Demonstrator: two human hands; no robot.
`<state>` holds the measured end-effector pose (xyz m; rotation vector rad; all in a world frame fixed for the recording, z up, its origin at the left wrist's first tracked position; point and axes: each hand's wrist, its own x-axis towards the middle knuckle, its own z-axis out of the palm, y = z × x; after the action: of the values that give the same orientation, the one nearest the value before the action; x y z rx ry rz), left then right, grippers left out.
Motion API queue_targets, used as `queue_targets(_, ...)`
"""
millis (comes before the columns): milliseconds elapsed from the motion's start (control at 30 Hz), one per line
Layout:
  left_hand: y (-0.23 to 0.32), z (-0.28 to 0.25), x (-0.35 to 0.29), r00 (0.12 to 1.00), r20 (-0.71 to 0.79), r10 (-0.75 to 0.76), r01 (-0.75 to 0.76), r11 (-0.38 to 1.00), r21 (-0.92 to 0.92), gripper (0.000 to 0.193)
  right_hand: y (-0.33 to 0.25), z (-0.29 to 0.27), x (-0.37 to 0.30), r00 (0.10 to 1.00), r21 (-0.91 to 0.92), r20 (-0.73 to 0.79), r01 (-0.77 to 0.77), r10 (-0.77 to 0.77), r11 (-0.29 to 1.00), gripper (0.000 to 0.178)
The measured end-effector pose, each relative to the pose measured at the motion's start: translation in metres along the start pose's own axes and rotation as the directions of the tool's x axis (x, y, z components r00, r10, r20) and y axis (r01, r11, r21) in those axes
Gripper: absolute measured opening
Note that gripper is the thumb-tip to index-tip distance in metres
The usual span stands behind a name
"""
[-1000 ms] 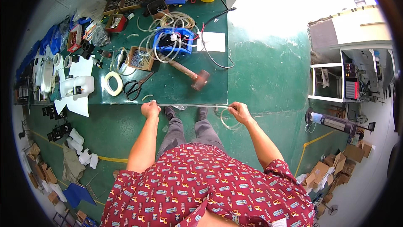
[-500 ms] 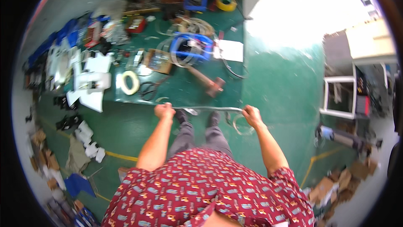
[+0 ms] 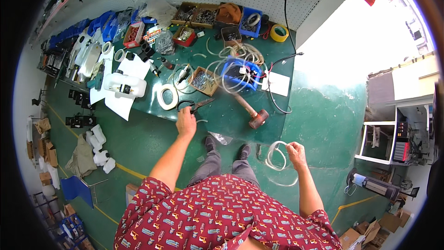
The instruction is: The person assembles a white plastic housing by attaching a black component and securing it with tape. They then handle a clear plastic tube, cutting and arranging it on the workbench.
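A pair of black-handled scissors [image 3: 200, 104] lies near the bench's front edge, blades pointing right. My left hand [image 3: 186, 122] is at its handle loops, fingers closed on the lower loop. Out past the bench's front edge, my right hand [image 3: 296, 154] grips a clear plastic tube [image 3: 270, 161]. The tube hangs in loose loops to the left of that hand and below it. A short offcut of tube [image 3: 201, 121] lies just right of my left hand. Left of the scissors is a cream roll of tape [image 3: 162, 98].
A hammer [image 3: 253, 115] lies on the green bench [image 3: 222, 125], right of a cardboard box of small parts [image 3: 203, 82]. Behind stands a blue bin [image 3: 247, 80] with coiled tubing over it. White plastic tank [image 3: 132, 86] at left; clear bag [image 3: 221, 138] by my feet.
My hands were holding a length of tube stretched between them. My left hand has let go of it and reached to the scissors; the tube now hangs coiled from my right hand.
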<state>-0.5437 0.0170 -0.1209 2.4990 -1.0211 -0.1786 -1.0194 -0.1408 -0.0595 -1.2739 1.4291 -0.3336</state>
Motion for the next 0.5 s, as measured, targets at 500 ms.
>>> queue_targets(500, 0.029, -0.081, 0.015, 0.846, 0.520, 0.118, -0.038, 0.986, -0.162, 0.029, -0.185, 0.086, -0.012, 0.816, 0.051, -0.333, 0.516, -0.472, 0.855, 0.016)
